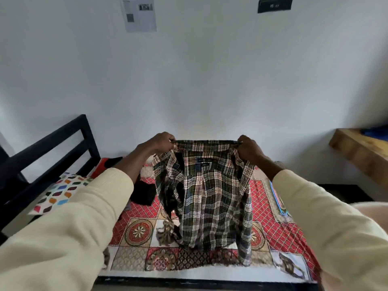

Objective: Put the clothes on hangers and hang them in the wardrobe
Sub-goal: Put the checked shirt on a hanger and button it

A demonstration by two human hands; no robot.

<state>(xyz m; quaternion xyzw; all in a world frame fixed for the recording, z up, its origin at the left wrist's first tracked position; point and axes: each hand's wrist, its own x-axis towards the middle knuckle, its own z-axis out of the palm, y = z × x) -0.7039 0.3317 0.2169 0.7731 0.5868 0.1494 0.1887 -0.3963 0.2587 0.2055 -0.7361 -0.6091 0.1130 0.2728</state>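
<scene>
**Plaid shirt held up over the bed**

A pale wall (210,70) filled the upper half of the view, with a printed sheet of paper (139,14) stuck high on it and a dark switch plate (275,4) to the right. Below it stood a bed with a black headboard frame (54,148) on the left and a red patterned bedspread (277,225) of medallions and squares over the mattress. A wooden shelf (361,150) jutted from the right wall. A pillow (60,192) with coloured leaf shapes lay by the headboard, and a dark garment (144,193) lay on the spread near it.

The plaid shirt (210,198) hung above the bedspread, its hem reaching the cloth. The left hand (161,142) and the right hand (248,148), in cream sleeves (69,234), each had their fingers curled tight, pinching one end of the collar and stretching it level between them.
</scene>
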